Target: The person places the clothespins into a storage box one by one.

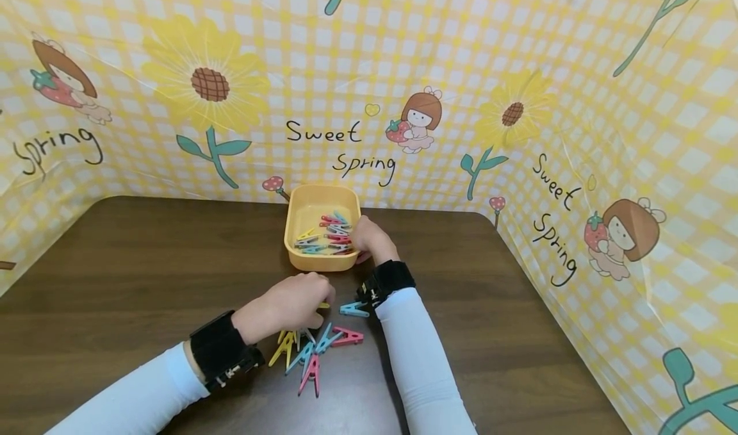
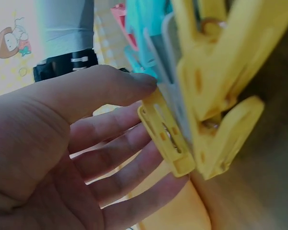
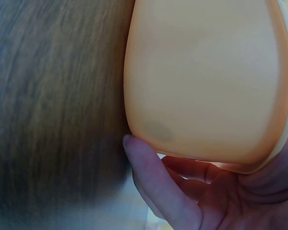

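My left hand (image 1: 291, 300) pinches a yellow clothespin (image 2: 165, 136) between thumb and fingers, above a loose pile. In the left wrist view, other yellow clothespins (image 2: 221, 72) stand close by the held one. The pile also has blue clothespins (image 1: 301, 357) and red clothespins (image 1: 309, 376). At the right side of a yellow plastic bin (image 1: 321, 264), my right hand (image 1: 373, 238) holds its wall. The right wrist view shows one finger (image 3: 156, 179) against the bin's outer side, low near the table. Several mixed-colour clothespins (image 1: 337, 230) lie inside the bin.
A single blue clothespin (image 1: 354, 309) lies beside my right wrist strap (image 1: 387, 280). The brown wooden table (image 1: 173, 262) is bordered at the back and right by a yellow checked cloth (image 1: 450, 50). The bin stands near the table's back edge.
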Demonstrator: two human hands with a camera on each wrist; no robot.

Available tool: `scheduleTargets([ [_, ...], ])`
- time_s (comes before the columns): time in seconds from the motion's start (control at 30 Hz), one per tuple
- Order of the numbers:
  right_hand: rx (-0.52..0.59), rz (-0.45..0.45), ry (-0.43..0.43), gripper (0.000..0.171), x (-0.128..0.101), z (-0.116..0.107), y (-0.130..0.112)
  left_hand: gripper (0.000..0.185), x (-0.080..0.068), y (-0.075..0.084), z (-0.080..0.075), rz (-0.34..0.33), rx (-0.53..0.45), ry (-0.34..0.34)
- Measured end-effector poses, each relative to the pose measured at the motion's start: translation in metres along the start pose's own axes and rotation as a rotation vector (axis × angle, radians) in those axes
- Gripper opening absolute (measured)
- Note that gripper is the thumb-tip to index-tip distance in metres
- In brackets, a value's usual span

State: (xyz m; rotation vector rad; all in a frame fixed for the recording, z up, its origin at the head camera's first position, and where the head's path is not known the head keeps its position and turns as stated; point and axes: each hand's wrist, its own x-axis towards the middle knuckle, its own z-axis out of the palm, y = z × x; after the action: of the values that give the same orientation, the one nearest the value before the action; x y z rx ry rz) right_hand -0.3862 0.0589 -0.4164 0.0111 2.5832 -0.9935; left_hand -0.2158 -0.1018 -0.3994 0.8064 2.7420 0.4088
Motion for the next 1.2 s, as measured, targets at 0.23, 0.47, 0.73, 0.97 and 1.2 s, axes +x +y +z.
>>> scheduleTargets([
  [0.23,0.008,0.002,0.000,0.047,0.000,-0.001,0.004,0.023,0.002,0.002,-0.002,0.024,0.002,0.033],
  [0.47,0.018,0.004,-0.009,0.045,-0.002,-0.004,0.005,0.023,0.007,-0.001,-0.008,0.056,-0.025,0.097],
  [0.73,-0.018,0.002,-0.036,0.041,0.001,-0.001,0.003,0.031,0.021,-0.035,-0.050,0.052,-0.063,0.323],
  [0.97,-0.013,0.011,-0.022,0.039,0.002,-0.004,0.002,0.041,0.065,-0.082,-0.095,-0.108,-0.029,0.387],
  [1.2,-0.001,0.012,-0.016,0.046,0.003,-0.005,0.002,0.040,0.101,-0.106,-0.098,-0.244,0.044,0.366],
])
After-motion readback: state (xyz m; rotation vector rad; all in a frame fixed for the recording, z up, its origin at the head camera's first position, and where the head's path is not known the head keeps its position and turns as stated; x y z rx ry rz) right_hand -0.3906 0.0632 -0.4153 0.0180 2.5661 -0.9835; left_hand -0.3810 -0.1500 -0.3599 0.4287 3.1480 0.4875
